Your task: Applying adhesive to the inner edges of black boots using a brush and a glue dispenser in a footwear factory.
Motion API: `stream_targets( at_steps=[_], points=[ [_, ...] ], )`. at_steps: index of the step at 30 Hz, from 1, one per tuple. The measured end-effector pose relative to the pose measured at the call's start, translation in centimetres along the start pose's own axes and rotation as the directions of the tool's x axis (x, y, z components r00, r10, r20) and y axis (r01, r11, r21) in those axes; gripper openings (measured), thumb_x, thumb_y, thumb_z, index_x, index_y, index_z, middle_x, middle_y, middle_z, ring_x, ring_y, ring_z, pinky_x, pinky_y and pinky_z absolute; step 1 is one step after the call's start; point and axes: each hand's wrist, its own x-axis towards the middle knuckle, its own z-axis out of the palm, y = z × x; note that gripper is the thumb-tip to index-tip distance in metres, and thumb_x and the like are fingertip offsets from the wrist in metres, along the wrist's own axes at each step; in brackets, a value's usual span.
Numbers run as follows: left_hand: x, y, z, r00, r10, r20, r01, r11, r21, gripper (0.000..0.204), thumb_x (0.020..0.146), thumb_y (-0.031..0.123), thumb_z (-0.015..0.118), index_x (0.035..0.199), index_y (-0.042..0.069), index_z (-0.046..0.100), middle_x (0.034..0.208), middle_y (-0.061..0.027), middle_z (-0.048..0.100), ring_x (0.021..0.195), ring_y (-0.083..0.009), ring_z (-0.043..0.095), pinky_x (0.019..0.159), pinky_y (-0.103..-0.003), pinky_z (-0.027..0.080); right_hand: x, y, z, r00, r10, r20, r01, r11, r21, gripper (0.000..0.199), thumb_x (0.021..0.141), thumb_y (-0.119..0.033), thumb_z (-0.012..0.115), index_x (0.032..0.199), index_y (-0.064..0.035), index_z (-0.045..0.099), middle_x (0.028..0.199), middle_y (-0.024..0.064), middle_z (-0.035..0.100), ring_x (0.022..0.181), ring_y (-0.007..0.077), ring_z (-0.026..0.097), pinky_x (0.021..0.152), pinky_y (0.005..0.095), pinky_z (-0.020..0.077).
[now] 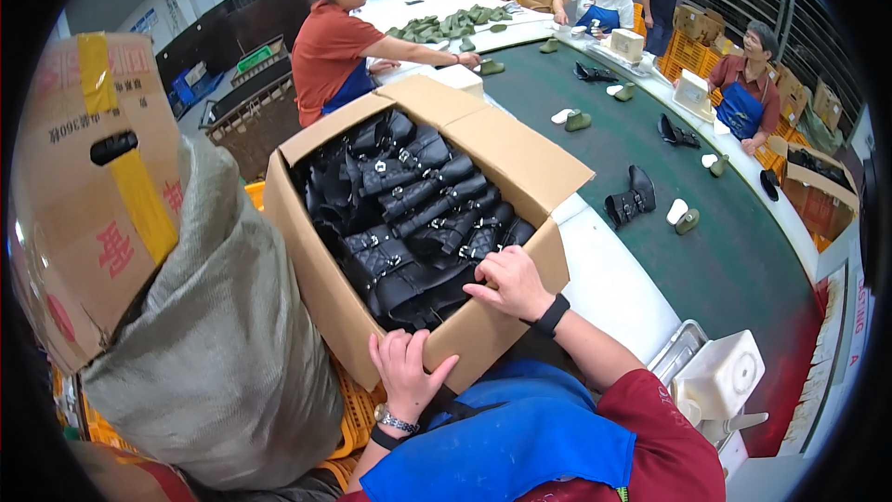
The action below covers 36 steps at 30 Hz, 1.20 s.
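An open cardboard box (321, 284) in front of me is packed with several black boot uppers (409, 209) with buckles. My left hand (406, 372) grips the box's near bottom corner, thumb over the edge. My right hand (509, 284) rests on the near rim of the box, fingers curled over the black uppers at the box's near edge. A dark band sits on my right wrist and a metal watch on my left. I cannot tell whether the right hand grips an upper or only touches it.
A grey sack (218, 353) and a taped carton (88, 191) stand to my left. A green conveyor belt (734, 260) on the right carries a black boot (630, 197) and green lasts (578, 120). Three seated people and one standing person are around it. A white container (720, 376) sits near my right.
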Motion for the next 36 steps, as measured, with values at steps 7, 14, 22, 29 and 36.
stream_targets(
  at_steps=[7,14,22,29,36],
  points=[
    [-0.3,-0.5,0.6,0.998,0.03,-0.057,-0.029,1.0,0.013,0.056,0.057,0.037,0.078,0.1,0.01,0.054,0.093,-0.0076,0.047,0.096,-0.0267,0.047,0.098,-0.052,0.023,0.0,0.0,0.8,0.996,0.018,-0.087,-0.016,1.0,0.025,0.031,0.075,-0.029,0.067,0.059,-0.0093,0.049,0.059,0.0036,0.05,0.056,0.0211,0.05,0.059,0.0326,0.0373],
    [-0.6,-0.7,0.6,0.998,0.059,-0.007,-0.059,0.998,0.035,0.061,0.058,0.04,0.076,0.105,0.008,0.054,0.101,-0.0115,0.048,0.102,-0.03,0.045,0.098,-0.055,0.023,-1.4,-0.3,-0.5,0.999,-0.022,-0.046,0.022,1.0,-0.005,0.018,0.076,-0.026,0.067,0.079,-0.01,0.059,0.081,0.0036,0.057,0.081,0.0207,0.055,0.084,0.0373,0.0403],
    [-0.1,-0.4,-0.9,0.985,0.104,0.134,-0.1,0.994,-0.041,0.071,0.061,0.045,0.075,0.116,0.008,0.05,0.108,-0.011,0.046,0.109,-0.0305,0.041,0.098,-0.058,0.02,-9.2,-4.8,-5.3,0.967,0.25,-0.045,-0.249,0.968,0.035,0.02,0.081,-0.025,0.062,0.093,-0.0083,0.061,0.093,0.0082,0.06,0.085,0.0251,0.059,0.074,0.0349,0.0485],
    [-0.6,-0.4,-1.0,0.987,0.08,0.138,-0.086,0.995,0.041,0.074,0.061,0.043,0.075,0.121,0.009,0.047,0.106,-0.0107,0.043,0.107,-0.0313,0.041,0.097,-0.059,0.023,-15.5,-10.4,-7.2,0.892,0.374,0.253,-0.393,0.919,0.029,0.018,0.083,-0.026,0.058,0.084,-0.0085,0.063,0.073,0.0081,0.062,0.067,0.025,0.061,0.058,0.0342,0.0498],
    [-0.8,0.7,-0.5,0.993,0.031,0.115,-0.042,0.995,0.09,0.074,0.057,0.026,0.079,0.121,0.011,0.046,0.105,-0.0119,0.042,0.109,-0.0317,0.04,0.098,-0.057,0.024,-17.1,-11.2,-7.7,0.897,0.334,0.288,-0.353,0.935,0.015,0.018,0.084,-0.024,0.057,0.085,-0.0076,0.062,0.073,0.0085,0.062,0.069,0.0264,0.061,0.06,0.0351,0.0501]
  ],
)
